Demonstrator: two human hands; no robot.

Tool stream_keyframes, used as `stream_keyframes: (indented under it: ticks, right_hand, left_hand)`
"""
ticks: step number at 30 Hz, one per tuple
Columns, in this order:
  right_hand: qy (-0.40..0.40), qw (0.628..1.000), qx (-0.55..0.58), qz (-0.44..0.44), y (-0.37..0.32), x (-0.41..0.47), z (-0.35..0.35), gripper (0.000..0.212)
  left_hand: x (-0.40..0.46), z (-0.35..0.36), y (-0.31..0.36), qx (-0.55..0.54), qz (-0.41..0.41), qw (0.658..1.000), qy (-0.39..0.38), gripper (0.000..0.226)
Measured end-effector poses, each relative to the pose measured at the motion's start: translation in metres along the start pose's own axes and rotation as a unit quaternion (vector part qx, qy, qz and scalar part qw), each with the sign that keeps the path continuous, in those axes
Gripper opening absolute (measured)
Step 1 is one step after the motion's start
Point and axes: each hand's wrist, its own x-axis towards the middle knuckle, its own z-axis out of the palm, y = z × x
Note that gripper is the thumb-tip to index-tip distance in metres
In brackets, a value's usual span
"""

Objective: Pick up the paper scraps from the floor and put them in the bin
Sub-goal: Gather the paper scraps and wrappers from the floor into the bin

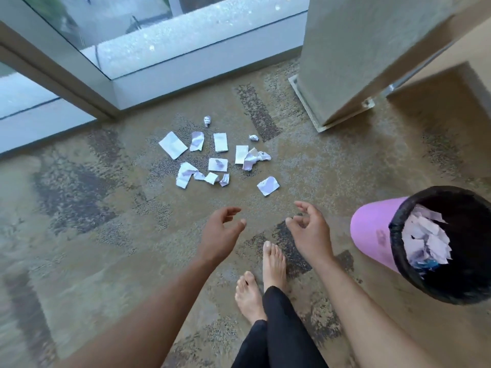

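Mottled tan and grey carpet [87, 235] covers the floor, running up to a glass window wall [148, 43] at top left and a pale column [353, 57] at top right. Pink bin [372, 232] with a black liner [409, 272] stands at right, just beside the right forearm, mouth tilted toward the camera; torn white paper already fills much of it [425, 240]. Black leggings [281, 330] and 2 bare feet [273, 261] show at bottom centre, one foot ahead of the other.

Left hand [220, 232] and right hand [310, 229] both reach forward over the carpet, near each other, palms turned inward. Fingers on both are spread loosely and curled a little, holding nothing. Neither touches any paper.

Scraps [218, 158] lie scattered on the carpet ahead of the hands, between them and the window, well apart from the bin. Mix of flat torn rectangles and crumpled bits. Biggest flat piece [173, 144] sits at the left of the cluster. Nearest piece [268, 185] lies just ahead of the right hand. 2 small balled bits, 1 at the far edge [207, 120], 1 at right [253, 137].
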Motion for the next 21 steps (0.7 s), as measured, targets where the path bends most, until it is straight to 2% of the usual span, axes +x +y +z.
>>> stream_keyframes:
  ticks: [10, 17, 21]
  right_hand:
    - [-0.037, 0.997, -0.066, 0.026, -0.006, 0.049, 0.065, 0.034]
    - [0.019, 0.991, -0.118, 0.054, 0.035, 0.128, 0.126, 0.044]
    - [0.059, 0.984, -0.152, 0.074, 0.066, 0.177, 0.151, 0.062]
  left_hand:
    - [0.062, -0.057, -0.055, 0.127, -0.008, 0.99, 0.063, 0.041]
    - [0.168, -0.082, -0.102, 0.145, 0.003, 0.985, 0.098, 0.066]
    - [0.235, -0.088, -0.137, 0.179, -0.013, 0.975, 0.132, 0.086]
